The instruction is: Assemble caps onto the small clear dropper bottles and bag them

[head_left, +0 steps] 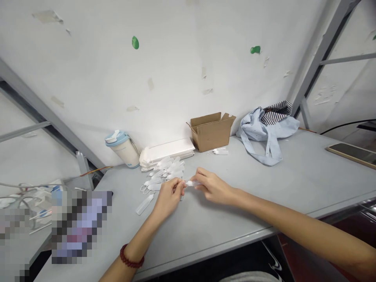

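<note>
Over the grey table [288,184] my two hands meet and pinch one small clear plastic piece [190,183] between them. My left hand [169,196], with a red bead bracelet on its wrist, grips the piece's left end with closed fingers. My right hand [212,187] grips the right end. Just behind the hands lies a pile of several similar clear plastic pieces [166,172]. One more clear piece [145,204] lies alone to the left of my left hand.
A stack of white sheets [170,150] sits by the wall, with a lidded cup [123,149] to its left and an open cardboard box [210,131] to its right. A blue cloth bag [266,129] lies further right. A phone [352,154] rests at the right edge.
</note>
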Motion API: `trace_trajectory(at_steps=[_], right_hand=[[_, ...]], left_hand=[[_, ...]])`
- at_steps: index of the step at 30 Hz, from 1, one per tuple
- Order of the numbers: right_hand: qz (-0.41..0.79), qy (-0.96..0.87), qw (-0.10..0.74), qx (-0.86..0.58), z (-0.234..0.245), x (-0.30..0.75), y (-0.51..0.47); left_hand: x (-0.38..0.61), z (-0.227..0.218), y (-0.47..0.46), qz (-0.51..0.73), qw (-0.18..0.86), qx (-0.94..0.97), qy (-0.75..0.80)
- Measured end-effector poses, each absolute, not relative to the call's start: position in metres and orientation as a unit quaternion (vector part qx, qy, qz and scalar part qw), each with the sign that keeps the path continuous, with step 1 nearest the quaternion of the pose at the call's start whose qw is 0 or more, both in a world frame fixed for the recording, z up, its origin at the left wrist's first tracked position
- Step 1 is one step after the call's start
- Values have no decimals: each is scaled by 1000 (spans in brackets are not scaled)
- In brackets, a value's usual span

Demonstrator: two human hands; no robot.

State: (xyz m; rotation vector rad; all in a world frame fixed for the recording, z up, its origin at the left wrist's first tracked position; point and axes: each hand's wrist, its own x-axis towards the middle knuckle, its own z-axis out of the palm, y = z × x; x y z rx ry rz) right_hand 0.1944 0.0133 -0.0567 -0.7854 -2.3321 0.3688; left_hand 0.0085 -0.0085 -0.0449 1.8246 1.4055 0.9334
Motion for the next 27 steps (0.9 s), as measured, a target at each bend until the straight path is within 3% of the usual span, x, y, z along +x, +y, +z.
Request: trace_trajectory(at_steps=[22, 27], right_hand=[[142, -884, 329, -299, -64, 192, 14], [136, -887, 335, -289, -63, 192, 16]], left_hand=[[9, -48, -8, 354, 305, 713, 522], [6, -43, -5, 355, 363, 691, 514]])
